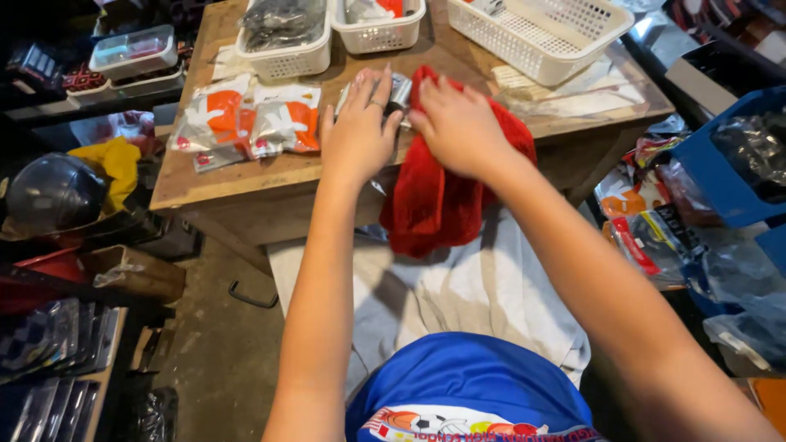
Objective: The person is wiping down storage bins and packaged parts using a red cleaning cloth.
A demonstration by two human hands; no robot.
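Red cloth (434, 192) lay draped over the near edge of the wooden bench (246, 176), its lower part hanging down past the edge toward a pale grey fabric (458, 295) spread below. The right hand (458, 123) rested flat on the upper part of the cloth, fingers spread and pressing down rather than closed around it. Just left of it, the left hand (360, 127) lay palm down on a small silvery packet (399, 88), of which only a corner showed between the two hands; the grip there was loose, fingers extended, a ring on one finger. Whether either hand actually pinched anything could not be told. The packet sat touching the left edge of the cloth, at the far tips of the left fingers.

Left of the hands, several orange and white sealed packets (246, 123) lay in a loose pile on the bench. At the far side stood three white plastic baskets: one holding dark bagged items (282, 37), a second in the middle (377, 29), and a larger, mostly bare one (540, 33) at the far right. Clear plastic sheeting (573, 94) lay under that basket. On the right, off the bench, a blue bin (729, 164) held dark wrapped goods. A dark helmet (53, 192) sat on the far left.
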